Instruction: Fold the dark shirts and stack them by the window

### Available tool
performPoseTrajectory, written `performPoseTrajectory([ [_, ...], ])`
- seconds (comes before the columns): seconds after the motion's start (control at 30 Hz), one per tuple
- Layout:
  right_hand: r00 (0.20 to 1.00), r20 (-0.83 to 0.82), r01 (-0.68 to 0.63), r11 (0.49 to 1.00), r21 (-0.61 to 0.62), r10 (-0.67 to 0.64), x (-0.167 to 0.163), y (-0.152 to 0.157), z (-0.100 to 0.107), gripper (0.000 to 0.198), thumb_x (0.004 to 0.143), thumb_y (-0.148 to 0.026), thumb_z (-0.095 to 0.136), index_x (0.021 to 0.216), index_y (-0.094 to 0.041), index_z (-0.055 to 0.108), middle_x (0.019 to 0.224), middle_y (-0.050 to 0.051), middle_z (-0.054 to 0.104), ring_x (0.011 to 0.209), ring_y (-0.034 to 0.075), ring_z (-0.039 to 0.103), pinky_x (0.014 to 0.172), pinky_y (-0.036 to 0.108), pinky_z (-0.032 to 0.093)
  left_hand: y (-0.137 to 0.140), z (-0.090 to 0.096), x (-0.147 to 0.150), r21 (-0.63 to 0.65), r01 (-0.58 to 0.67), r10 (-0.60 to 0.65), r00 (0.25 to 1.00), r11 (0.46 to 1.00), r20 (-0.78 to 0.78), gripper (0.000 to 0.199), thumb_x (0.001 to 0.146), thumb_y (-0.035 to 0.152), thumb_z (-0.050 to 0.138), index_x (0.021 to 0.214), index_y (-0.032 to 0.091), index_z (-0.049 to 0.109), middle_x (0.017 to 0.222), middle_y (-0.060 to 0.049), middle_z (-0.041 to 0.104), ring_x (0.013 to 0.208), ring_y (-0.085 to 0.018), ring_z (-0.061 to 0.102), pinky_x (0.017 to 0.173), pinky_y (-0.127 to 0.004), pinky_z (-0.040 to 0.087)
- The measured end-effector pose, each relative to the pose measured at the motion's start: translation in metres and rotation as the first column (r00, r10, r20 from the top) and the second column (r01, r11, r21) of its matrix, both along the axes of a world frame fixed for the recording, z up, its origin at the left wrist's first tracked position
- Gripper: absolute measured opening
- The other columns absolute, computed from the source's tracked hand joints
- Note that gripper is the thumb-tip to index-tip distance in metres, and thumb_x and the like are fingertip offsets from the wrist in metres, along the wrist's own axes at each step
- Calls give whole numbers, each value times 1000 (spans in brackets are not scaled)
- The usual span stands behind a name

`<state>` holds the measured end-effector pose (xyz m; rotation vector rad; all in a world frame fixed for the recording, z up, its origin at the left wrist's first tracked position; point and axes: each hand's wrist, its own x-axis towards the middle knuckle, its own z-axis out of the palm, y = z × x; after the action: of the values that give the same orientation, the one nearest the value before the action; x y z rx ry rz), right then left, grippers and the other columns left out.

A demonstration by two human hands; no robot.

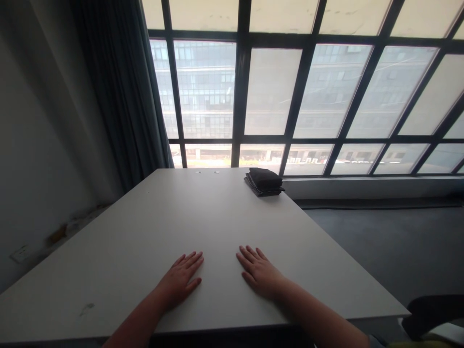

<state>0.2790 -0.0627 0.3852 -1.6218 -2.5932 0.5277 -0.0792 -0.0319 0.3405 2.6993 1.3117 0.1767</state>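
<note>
My left hand [181,280] lies palm down on the white table [203,217], its fingers stretched out and holding nothing. Across a gap of bare tabletop, my right hand [260,273] also rests flat, fingers extended and thumb apart. Both hands are near the front edge. A small stack of folded dark cloths [265,181] sits at the far right corner of the table, well beyond the reach of my fingertips. The lower cloths have a striped or ribbed edge.
A large window with a dark frame [242,92] spans the far side. A dark curtain [119,92] hangs at the left, beside a wall with a socket [21,253]. Grey floor [358,241] shows at the right, with a black chair part [435,309] near the front corner.
</note>
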Motion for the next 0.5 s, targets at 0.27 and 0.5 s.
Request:
performPoseTrajectory([
  [0.27, 1000, -14, -2, 1000, -23, 2, -2, -3, 3, 71, 106, -50, 43, 170, -22, 31, 176, 10, 12, 165, 31, 8, 133, 56, 5, 2, -4, -3, 45, 17, -19, 999, 999, 39, 62, 107, 44, 50, 166, 31, 38, 171, -4, 34, 159, -24, 35, 133, -46, 26],
  [0.5, 1000, -17, 9, 1000, -25, -10, 0, -4, 7, 71, 105, -51, 45, 169, -24, 34, 177, 8, 14, 165, 30, 11, 134, 53, 7, 1, -3, -3, 27, 9, -11, 999, 1000, 52, 62, 106, 43, 52, 165, 31, 41, 171, -4, 35, 159, -24, 35, 133, -47, 26],
])
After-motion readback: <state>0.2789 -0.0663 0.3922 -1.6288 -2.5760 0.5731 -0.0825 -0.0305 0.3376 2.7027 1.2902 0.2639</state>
